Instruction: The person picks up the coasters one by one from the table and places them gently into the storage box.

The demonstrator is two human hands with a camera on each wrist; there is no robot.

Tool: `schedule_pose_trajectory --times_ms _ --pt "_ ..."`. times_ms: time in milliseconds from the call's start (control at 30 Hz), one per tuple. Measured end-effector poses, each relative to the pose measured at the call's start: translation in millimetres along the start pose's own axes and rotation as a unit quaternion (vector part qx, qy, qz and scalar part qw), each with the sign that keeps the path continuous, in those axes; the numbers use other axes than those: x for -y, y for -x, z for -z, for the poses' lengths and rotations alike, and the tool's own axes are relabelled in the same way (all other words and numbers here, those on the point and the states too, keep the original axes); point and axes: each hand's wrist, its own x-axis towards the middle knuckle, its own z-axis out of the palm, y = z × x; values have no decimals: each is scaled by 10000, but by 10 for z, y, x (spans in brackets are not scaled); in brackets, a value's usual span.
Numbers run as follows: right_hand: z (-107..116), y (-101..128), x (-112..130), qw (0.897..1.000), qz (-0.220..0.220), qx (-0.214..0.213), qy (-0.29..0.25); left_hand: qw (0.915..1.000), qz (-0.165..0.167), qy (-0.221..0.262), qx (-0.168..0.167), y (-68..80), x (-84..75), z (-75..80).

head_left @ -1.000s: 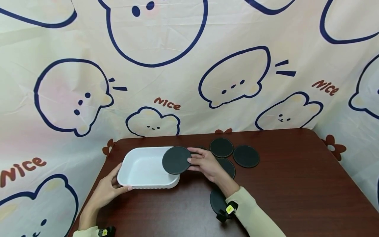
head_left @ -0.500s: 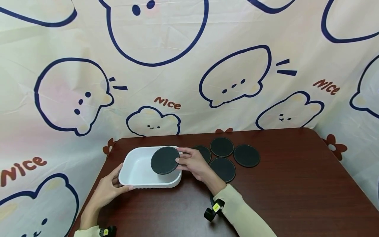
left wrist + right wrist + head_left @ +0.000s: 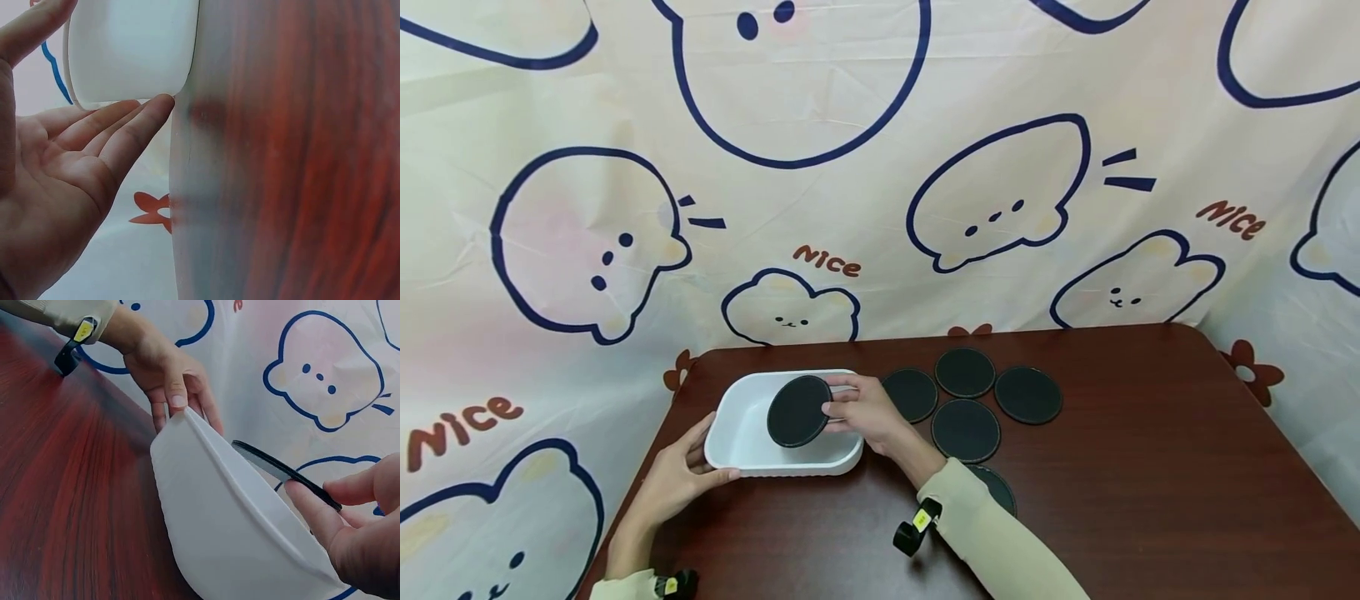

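A round black coaster [image 3: 799,412] hangs tilted over the white plastic tray [image 3: 748,400]. My right hand [image 3: 867,412] pinches its right edge between thumb and fingers. In the right wrist view the coaster [image 3: 275,464] appears edge-on, above the rim of the tray [image 3: 212,506]. At the tray's left end, my left hand [image 3: 673,475] holds the near corner, thumb along the front side and fingers against the end wall. The left wrist view shows those fingers [image 3: 134,134] touching the tray's end [image 3: 131,56]. No coaster is visible on the part of the tray floor that shows.
Right of the tray, several black coasters lie flat on the brown wooden table [image 3: 1120,467]: one at the back [image 3: 966,372], one at the right [image 3: 1028,395], and one partly under my right sleeve [image 3: 996,490]. A printed cloth [image 3: 880,208] hangs behind the table.
My right hand has carried the coaster leftward from the tray's right edge to over its middle, and the coaster has tilted. The left hand keeps its hold on the tray.
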Motion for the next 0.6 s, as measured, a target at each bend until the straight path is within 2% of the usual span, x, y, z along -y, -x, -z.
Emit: schedule_pose_trajectory --times_ms 367,500,600 --pt "-177 -45 -46 9991 -199 -229 310 10000 34 -39 -8 22 12 -4" --pt "-206 -22 -25 9976 -260 -212 609 10000 37 -74 3 18 16 -1" --pt "-184 18 -1 9929 -215 -287 1137 10000 -29 -64 18 -7 3 -1"
